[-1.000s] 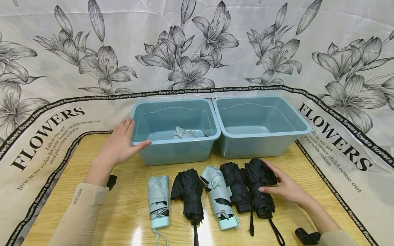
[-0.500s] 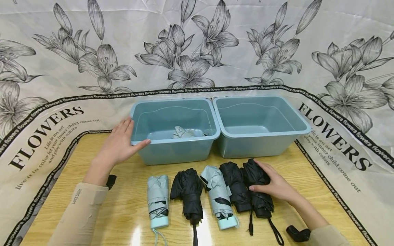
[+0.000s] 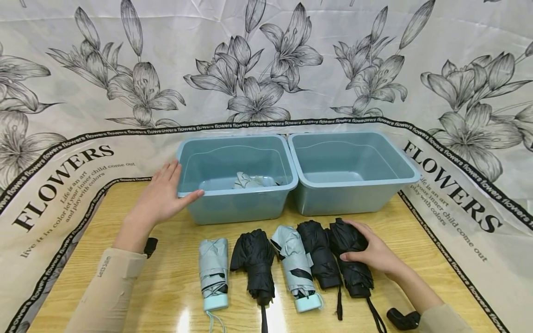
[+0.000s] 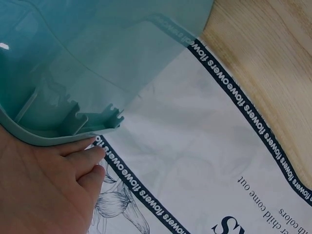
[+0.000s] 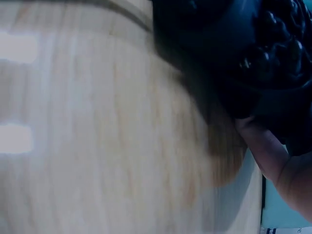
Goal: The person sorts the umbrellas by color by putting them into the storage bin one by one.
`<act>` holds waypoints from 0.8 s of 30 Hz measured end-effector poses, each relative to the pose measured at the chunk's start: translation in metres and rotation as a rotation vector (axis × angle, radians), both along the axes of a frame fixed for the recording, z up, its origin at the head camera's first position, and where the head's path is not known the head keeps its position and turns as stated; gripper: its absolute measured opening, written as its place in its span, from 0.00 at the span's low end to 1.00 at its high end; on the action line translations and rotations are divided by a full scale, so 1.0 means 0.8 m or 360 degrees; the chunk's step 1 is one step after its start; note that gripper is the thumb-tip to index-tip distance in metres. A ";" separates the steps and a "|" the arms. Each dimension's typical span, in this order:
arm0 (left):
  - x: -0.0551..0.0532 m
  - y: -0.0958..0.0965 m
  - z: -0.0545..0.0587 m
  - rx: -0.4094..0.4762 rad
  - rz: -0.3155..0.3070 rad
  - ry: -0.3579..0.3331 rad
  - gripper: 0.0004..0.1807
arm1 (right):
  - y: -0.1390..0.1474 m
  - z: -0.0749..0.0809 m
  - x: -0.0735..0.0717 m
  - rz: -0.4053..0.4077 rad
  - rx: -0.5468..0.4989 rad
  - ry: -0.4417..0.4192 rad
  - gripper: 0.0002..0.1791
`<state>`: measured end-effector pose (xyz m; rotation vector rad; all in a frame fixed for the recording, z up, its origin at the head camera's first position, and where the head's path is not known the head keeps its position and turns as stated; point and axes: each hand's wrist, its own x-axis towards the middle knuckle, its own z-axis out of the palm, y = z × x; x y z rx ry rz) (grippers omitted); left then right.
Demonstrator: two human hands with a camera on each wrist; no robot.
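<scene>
Head view showed two hands of a person, well apart from each other, above a wooden table [image 3: 170,286]. The left hand [image 3: 160,194] rested at the left end of the left bin [image 3: 239,208], with the fingers straight and the thumb lying over the front rim. The right hand [image 3: 374,252] was curled around the upper part of the rightmost black umbrella [image 3: 359,277], the thumb on its left side and the fingers reaching over its far end. This umbrella was in front of the right bin [image 3: 354,199], at the right end of a row of five. Just beside it, to the left, lay a second black umbrella [image 3: 321,261], then a pale blue umbrella [image 3: 295,268], a third black umbrella [image 3: 257,263] and one more pale umbrella [image 3: 214,263]. Inside the left bin was a pale folded thing [image 3: 245,180], partly hidden by the front wall. Behind both bins hung a flowered cloth [image 3: 166,55]. Left wrist view showed the left hand touching the rim of the see-through bin, its visible fingers side by side. Right wrist view was dark and blurred: the thumb touched the black umbrella, but the other fingers were hidden there, and I could not tell whether the umbrella touched the table.
</scene>
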<state>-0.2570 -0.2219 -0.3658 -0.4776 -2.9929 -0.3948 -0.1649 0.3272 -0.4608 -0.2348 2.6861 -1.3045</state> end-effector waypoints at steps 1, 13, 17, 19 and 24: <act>0.000 0.000 0.000 0.0001 0.0000 -0.0003 0.62 | 0.001 0.000 0.001 -0.0006 -0.0019 -0.0008 0.55; 0.002 0.001 0.000 0.0011 -0.0003 -0.0018 0.62 | 0.007 0.017 0.013 -0.0099 -0.0109 -0.0032 0.56; 0.003 0.001 -0.001 0.0005 0.0000 -0.0031 0.62 | 0.007 0.030 0.015 -0.0132 -0.0142 -0.0019 0.57; 0.003 0.000 -0.002 0.0001 0.0003 -0.0026 0.62 | 0.007 0.038 0.015 -0.0136 -0.0168 0.0013 0.57; 0.002 0.001 -0.001 0.0007 0.0002 -0.0021 0.62 | 0.002 0.058 0.016 -0.0143 -0.0216 0.0108 0.56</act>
